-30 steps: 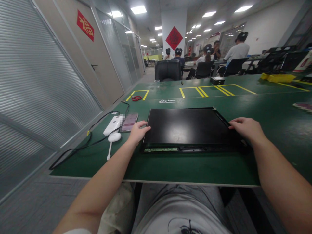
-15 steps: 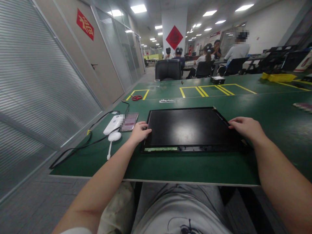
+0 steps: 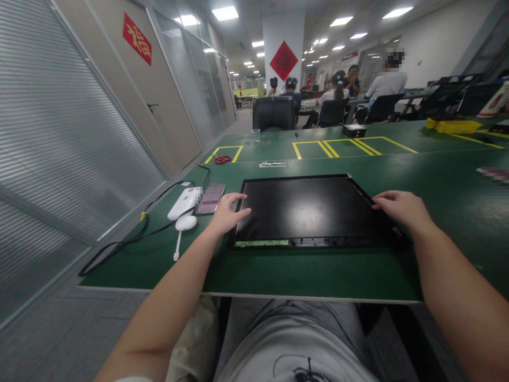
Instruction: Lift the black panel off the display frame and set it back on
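A black display panel (image 3: 302, 209) lies flat on the green table, glossy side up, a light reflected in its middle. Along its near edge runs a green circuit strip (image 3: 262, 243). At the panel's left edge is my left hand (image 3: 228, 213), open, thumb and fingers apart over the frame. On the opposite side my right hand (image 3: 403, 208) is closed, its thumb and fingertips pinching the right edge of the panel. The far right corner of the frame shows a small pale piece (image 3: 349, 176).
Left of the panel lie a phone (image 3: 210, 199), a white device (image 3: 183, 203), a white adapter (image 3: 186, 223) and a black cable (image 3: 119, 243). Beyond are red-handled scissors (image 3: 222, 159), thin white pieces (image 3: 272, 164), a black box (image 3: 354, 130) and a yellow tray (image 3: 452, 126). Several people sit farther back.
My left thumb and fingers have spread apart and come off their grip on the left edge. My right hand and the panel stay practically where they were.
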Demonstrator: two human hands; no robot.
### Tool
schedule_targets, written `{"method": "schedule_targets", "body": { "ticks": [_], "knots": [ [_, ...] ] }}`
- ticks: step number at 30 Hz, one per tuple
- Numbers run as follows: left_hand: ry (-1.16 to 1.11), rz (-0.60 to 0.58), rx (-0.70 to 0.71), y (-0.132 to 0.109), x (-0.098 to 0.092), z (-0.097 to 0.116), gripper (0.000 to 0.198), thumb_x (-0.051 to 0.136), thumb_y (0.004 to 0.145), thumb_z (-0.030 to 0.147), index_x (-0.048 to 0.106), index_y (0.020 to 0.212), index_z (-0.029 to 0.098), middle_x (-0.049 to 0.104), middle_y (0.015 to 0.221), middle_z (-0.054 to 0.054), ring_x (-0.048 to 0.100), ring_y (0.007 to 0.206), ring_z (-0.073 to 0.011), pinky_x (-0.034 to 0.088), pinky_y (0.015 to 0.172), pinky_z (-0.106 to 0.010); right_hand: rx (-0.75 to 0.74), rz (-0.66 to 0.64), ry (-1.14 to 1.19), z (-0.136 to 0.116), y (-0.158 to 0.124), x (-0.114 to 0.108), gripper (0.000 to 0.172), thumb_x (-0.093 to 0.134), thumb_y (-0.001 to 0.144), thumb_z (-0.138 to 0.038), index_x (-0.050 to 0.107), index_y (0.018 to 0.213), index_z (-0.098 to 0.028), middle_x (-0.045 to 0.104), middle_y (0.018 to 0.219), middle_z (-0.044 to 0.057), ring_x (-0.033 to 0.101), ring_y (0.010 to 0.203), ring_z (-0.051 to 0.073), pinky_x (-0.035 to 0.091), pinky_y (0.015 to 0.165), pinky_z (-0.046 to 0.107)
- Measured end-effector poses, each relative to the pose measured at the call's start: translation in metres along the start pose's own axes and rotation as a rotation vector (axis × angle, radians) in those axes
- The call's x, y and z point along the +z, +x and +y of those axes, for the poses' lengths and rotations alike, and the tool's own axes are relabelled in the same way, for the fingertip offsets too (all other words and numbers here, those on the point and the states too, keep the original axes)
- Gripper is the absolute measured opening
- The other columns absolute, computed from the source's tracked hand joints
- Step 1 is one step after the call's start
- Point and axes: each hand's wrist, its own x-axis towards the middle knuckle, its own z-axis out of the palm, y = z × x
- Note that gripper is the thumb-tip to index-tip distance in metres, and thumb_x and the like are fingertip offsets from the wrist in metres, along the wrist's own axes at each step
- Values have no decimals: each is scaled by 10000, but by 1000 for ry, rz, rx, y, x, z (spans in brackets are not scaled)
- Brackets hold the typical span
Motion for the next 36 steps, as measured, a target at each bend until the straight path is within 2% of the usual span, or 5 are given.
{"method": "schedule_targets", "body": {
  "ticks": [6, 10, 12, 21, 36],
  "knots": [
    [152, -229, 270, -5, -5, 11, 376, 826, 712, 390, 768, 1058, 253, 649, 1287, -115, 574, 1271, -333, 386, 1159, -512, 34, 0, 37, -2, -2, -1, 278, 571, 758, -388, 768, 904, -256, 782, 826, 28, 690, 960, 273, 467, 713, 350],
    [152, -461, 389, -8, -3, 14, 408, 863, 694, 400, 780, 1072, 270, 651, 1310, -110, 590, 1257, -328, 406, 1136, -492, 58, -8, 36, -7, -7, -3, 285, 565, 762, -376, 769, 922, -258, 781, 837, 26, 680, 986, 267, 470, 731, 343],
    [140, -520, 416, -8, -2, 15, 401, 870, 691, 385, 782, 1065, 271, 660, 1300, -106, 604, 1235, -317, 418, 1121, -481, 57, 3, 35, -7, -7, -3, 287, 561, 766, -374, 769, 926, -256, 782, 841, 27, 680, 983, 263, 471, 733, 340],
    [138, -535, 415, -6, -2, 14, 379, 895, 671, 403, 794, 1013, 273, 689, 1257, -102, 627, 1189, -304, 442, 1086, -463, 0, 15, 32, 2, 1, 1, 278, 571, 740, -386, 764, 891, -257, 773, 777, 24, 701, 887, 267, 460, 667, 338],
    [217, -532, 464, -7, -4, 21, 372, 890, 682, 408, 801, 1018, 275, 706, 1210, -96, 629, 1153, -308, 447, 1074, -453, 57, 3, 41, -13, -12, -7, 288, 562, 758, -345, 780, 914, -239, 780, 818, 30, 684, 907, 249, 448, 709, 335]
  ]
}}
